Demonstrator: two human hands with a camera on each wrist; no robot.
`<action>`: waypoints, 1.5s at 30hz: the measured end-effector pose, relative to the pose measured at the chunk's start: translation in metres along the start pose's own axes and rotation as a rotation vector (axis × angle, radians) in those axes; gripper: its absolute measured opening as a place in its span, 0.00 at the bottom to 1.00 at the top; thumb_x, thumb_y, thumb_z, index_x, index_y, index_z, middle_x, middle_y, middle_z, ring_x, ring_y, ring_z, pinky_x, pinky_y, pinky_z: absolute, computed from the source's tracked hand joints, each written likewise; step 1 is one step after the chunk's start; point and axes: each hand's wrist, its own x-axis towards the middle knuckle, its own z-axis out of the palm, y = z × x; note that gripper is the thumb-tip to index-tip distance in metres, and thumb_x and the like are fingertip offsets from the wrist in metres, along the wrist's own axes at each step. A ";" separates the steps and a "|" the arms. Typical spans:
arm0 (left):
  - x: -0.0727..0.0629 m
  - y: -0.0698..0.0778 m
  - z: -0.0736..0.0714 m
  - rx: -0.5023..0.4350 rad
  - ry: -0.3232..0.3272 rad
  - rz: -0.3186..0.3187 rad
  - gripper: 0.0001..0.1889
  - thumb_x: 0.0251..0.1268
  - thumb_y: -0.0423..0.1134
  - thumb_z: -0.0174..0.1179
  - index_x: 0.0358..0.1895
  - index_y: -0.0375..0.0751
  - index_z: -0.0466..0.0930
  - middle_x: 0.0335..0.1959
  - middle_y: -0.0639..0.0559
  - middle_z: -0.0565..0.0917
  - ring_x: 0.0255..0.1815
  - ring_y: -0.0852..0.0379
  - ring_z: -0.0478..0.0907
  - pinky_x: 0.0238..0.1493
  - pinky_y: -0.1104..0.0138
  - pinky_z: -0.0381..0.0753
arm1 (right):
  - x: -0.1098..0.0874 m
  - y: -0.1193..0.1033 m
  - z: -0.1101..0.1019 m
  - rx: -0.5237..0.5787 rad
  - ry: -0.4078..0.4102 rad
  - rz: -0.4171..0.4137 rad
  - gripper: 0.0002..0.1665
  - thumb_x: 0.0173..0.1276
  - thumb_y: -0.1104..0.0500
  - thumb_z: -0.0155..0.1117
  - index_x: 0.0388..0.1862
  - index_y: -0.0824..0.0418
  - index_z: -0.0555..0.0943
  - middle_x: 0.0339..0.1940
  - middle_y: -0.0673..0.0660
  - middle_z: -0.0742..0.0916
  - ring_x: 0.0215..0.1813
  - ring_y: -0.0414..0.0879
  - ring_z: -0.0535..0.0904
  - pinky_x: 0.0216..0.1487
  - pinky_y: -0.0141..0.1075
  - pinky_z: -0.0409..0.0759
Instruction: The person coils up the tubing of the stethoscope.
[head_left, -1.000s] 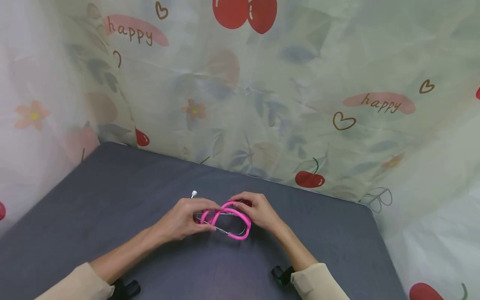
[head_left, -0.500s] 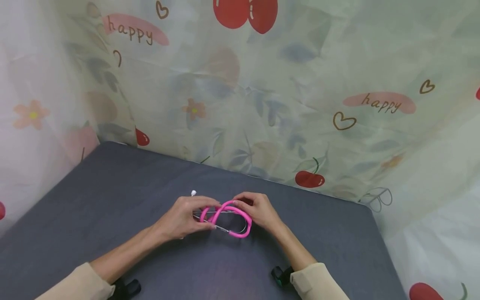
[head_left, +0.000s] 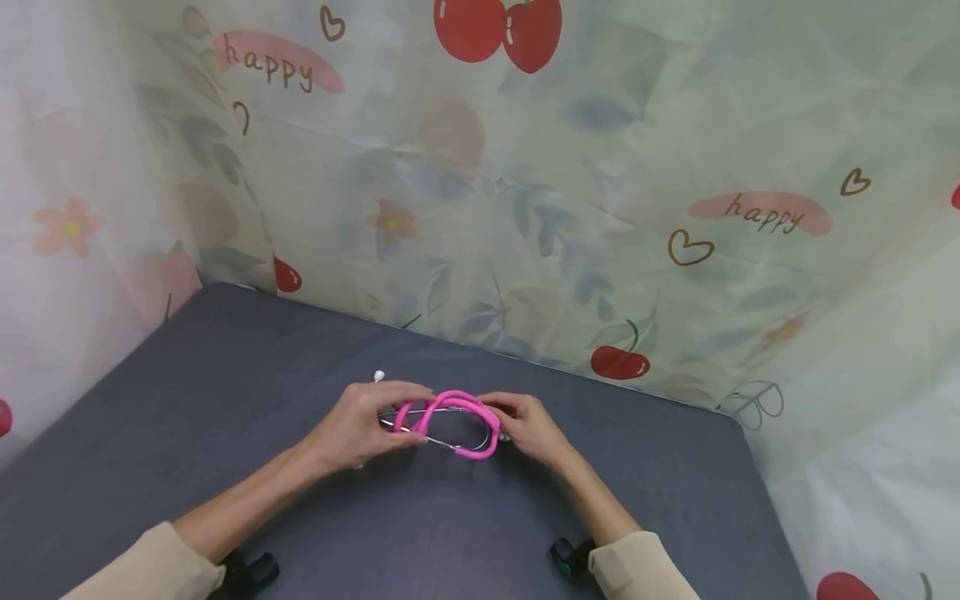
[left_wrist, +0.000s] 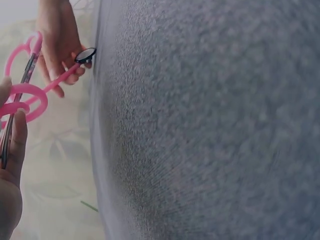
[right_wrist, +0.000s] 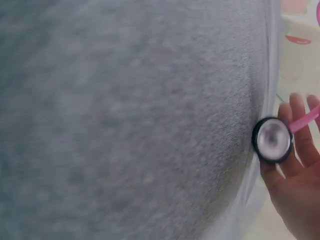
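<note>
A pink stethoscope (head_left: 491,446) is held above the table between both hands. My left hand (head_left: 360,425) grips its coiled tubing and metal ear tubes between fingers and thumb; a white earpiece (head_left: 379,376) sticks out behind that hand. At the loop's right end, my right hand (head_left: 528,425) holds the round chest piece (right_wrist: 272,140) at the thumb and index finger, its other fingers fairly straight. The chest piece hides the contact in the right wrist view. In the left wrist view, a stretch of tubing (left_wrist: 62,77) slants from the coil to the chest piece.
A dark grey table (head_left: 285,350) spreads beneath both hands. A patterned curtain (head_left: 600,133) hangs along its back and sides. Black wrist straps (head_left: 573,557) show beside the beige sleeves (head_left: 641,567).
My left hand and the stethoscope's coil have shifted slightly up and left. The right hand has lowered from the top of the loop, and the chest piece now shows beneath its fingers.
</note>
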 end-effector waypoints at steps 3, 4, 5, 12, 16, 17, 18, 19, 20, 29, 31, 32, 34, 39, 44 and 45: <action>0.001 -0.001 -0.002 0.033 0.018 -0.007 0.30 0.46 0.47 0.79 0.58 0.50 0.83 0.51 0.57 0.85 0.39 0.58 0.79 0.35 0.67 0.84 | -0.002 0.002 0.001 0.005 -0.008 0.010 0.15 0.74 0.60 0.62 0.57 0.56 0.84 0.47 0.54 0.88 0.41 0.43 0.82 0.38 0.31 0.77; 0.001 -0.002 -0.003 0.043 0.024 -0.014 0.31 0.47 0.49 0.79 0.58 0.50 0.83 0.50 0.57 0.85 0.38 0.59 0.79 0.34 0.67 0.84 | -0.003 0.003 0.001 0.010 -0.010 0.008 0.16 0.73 0.61 0.62 0.58 0.56 0.83 0.46 0.55 0.89 0.41 0.44 0.83 0.38 0.31 0.77; 0.001 -0.002 -0.003 0.049 0.029 -0.020 0.31 0.47 0.51 0.78 0.58 0.50 0.83 0.49 0.57 0.85 0.38 0.60 0.78 0.34 0.67 0.83 | -0.003 0.003 0.002 0.018 -0.010 0.003 0.16 0.73 0.62 0.62 0.59 0.57 0.81 0.45 0.55 0.89 0.41 0.44 0.83 0.37 0.31 0.77; 0.001 -0.003 -0.004 0.050 0.058 -0.047 0.32 0.47 0.51 0.77 0.59 0.50 0.83 0.44 0.59 0.84 0.34 0.62 0.77 0.29 0.71 0.80 | -0.005 0.003 0.005 0.002 0.011 -0.027 0.18 0.69 0.70 0.62 0.56 0.59 0.79 0.41 0.55 0.89 0.43 0.46 0.85 0.41 0.34 0.81; 0.003 -0.003 -0.005 0.062 0.099 -0.049 0.32 0.44 0.45 0.80 0.58 0.51 0.83 0.38 0.60 0.82 0.32 0.62 0.77 0.28 0.70 0.80 | -0.007 0.001 0.004 -0.060 0.008 -0.055 0.17 0.65 0.70 0.66 0.50 0.57 0.82 0.39 0.52 0.88 0.42 0.44 0.84 0.45 0.36 0.80; 0.003 -0.003 -0.005 0.074 0.110 -0.053 0.31 0.44 0.44 0.81 0.58 0.50 0.83 0.38 0.60 0.82 0.32 0.62 0.76 0.27 0.70 0.79 | -0.008 0.000 0.004 -0.081 0.012 -0.058 0.17 0.64 0.69 0.67 0.50 0.57 0.82 0.39 0.50 0.88 0.42 0.43 0.83 0.44 0.36 0.80; 0.003 -0.003 -0.006 0.083 0.120 -0.058 0.31 0.44 0.43 0.81 0.58 0.50 0.83 0.38 0.59 0.82 0.32 0.62 0.76 0.28 0.70 0.79 | -0.008 0.000 0.005 -0.092 0.015 -0.066 0.18 0.63 0.69 0.68 0.51 0.56 0.82 0.40 0.50 0.87 0.41 0.43 0.82 0.44 0.36 0.80; 0.003 -0.003 -0.006 0.097 0.132 -0.062 0.31 0.44 0.43 0.81 0.57 0.49 0.83 0.38 0.59 0.83 0.32 0.62 0.76 0.27 0.70 0.79 | -0.009 0.000 0.005 -0.096 0.018 -0.069 0.19 0.63 0.68 0.69 0.52 0.56 0.82 0.41 0.50 0.87 0.41 0.43 0.82 0.44 0.36 0.80; 0.004 -0.004 -0.007 0.108 0.146 -0.064 0.31 0.44 0.43 0.81 0.57 0.48 0.84 0.40 0.58 0.83 0.32 0.62 0.76 0.27 0.71 0.78 | -0.009 0.000 0.005 -0.094 0.022 -0.074 0.19 0.62 0.68 0.70 0.52 0.56 0.83 0.42 0.50 0.87 0.41 0.44 0.81 0.44 0.36 0.80; 0.006 -0.010 -0.008 0.151 0.214 -0.065 0.29 0.46 0.42 0.80 0.56 0.47 0.84 0.40 0.56 0.85 0.29 0.63 0.75 0.24 0.73 0.74 | -0.013 0.000 0.011 -0.042 0.071 -0.037 0.25 0.60 0.65 0.74 0.57 0.61 0.82 0.45 0.54 0.87 0.42 0.44 0.83 0.43 0.38 0.83; 0.006 -0.010 -0.007 0.162 0.217 -0.069 0.29 0.46 0.42 0.80 0.56 0.47 0.84 0.42 0.55 0.85 0.30 0.64 0.75 0.25 0.72 0.75 | -0.014 -0.002 0.012 -0.043 0.068 -0.023 0.26 0.58 0.64 0.76 0.57 0.60 0.82 0.44 0.53 0.87 0.39 0.43 0.82 0.41 0.35 0.82; 0.007 -0.009 -0.007 0.168 0.220 -0.071 0.29 0.46 0.42 0.80 0.56 0.47 0.84 0.43 0.55 0.86 0.31 0.64 0.75 0.26 0.72 0.76 | -0.015 -0.002 0.013 -0.045 0.067 -0.019 0.27 0.57 0.64 0.77 0.57 0.60 0.82 0.44 0.52 0.87 0.38 0.43 0.82 0.39 0.34 0.81; 0.007 -0.009 -0.007 0.178 0.226 -0.077 0.29 0.46 0.42 0.80 0.56 0.46 0.84 0.46 0.55 0.86 0.32 0.64 0.76 0.29 0.70 0.78 | -0.016 -0.004 0.014 -0.056 0.064 -0.026 0.27 0.57 0.64 0.77 0.57 0.59 0.83 0.42 0.51 0.86 0.35 0.42 0.80 0.36 0.31 0.79; 0.009 -0.007 -0.006 0.187 0.235 -0.088 0.30 0.46 0.42 0.80 0.57 0.44 0.83 0.51 0.53 0.85 0.37 0.61 0.80 0.34 0.63 0.82 | -0.018 -0.012 0.015 -0.107 0.030 -0.083 0.26 0.58 0.64 0.76 0.57 0.58 0.84 0.35 0.48 0.84 0.33 0.40 0.77 0.34 0.31 0.76; 0.009 -0.007 -0.004 0.183 0.225 -0.107 0.31 0.46 0.41 0.80 0.59 0.44 0.82 0.54 0.52 0.84 0.42 0.57 0.83 0.39 0.63 0.84 | -0.020 -0.019 0.015 -0.158 -0.017 -0.111 0.26 0.59 0.61 0.77 0.58 0.58 0.84 0.32 0.46 0.82 0.31 0.38 0.75 0.32 0.30 0.76; 0.009 -0.007 -0.003 0.184 0.224 -0.111 0.31 0.46 0.42 0.80 0.59 0.45 0.82 0.54 0.52 0.84 0.42 0.57 0.83 0.39 0.64 0.84 | -0.021 -0.021 0.015 -0.161 -0.027 -0.116 0.27 0.59 0.61 0.77 0.59 0.58 0.84 0.33 0.46 0.82 0.31 0.38 0.74 0.31 0.30 0.76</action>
